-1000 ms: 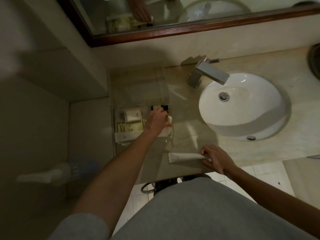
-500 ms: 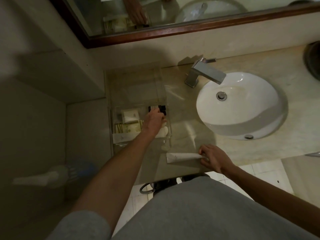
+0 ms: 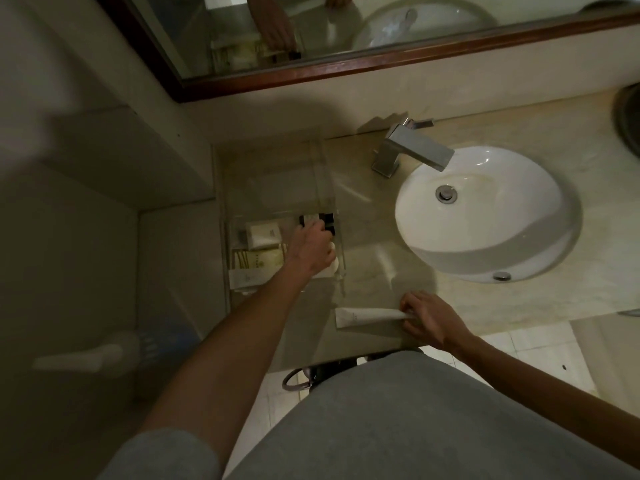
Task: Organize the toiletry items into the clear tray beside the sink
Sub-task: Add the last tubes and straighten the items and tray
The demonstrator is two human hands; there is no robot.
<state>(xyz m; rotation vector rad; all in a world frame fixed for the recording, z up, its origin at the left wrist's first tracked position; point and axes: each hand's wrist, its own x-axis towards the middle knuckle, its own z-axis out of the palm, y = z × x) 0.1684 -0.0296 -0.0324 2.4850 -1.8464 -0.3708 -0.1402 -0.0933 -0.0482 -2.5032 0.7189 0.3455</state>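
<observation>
Marble-look beige table carries everything here; its round white ceramic sink with the square chrome tap sits to the right, and the clear acrylic tray stands just left of it, its far half bare and its near half partly filled; a wood-framed mirror runs along the wall behind. Inside the tray lie a flat white packet, a pale yellow-green sachet and a white label strip; the left hand reaches into the tray's right corner, fingers bent down over small black-capped items and a round white piece, though whether that grip is closed on anything I cannot tell. Placing is probably the step in hand; next likely comes the long white tube, lying on the table's near edge, well outside the tray; the right hand is pinched on its end. Carrying it over calls for the left arm to clear out, since it crosses the tray's near wall.
</observation>
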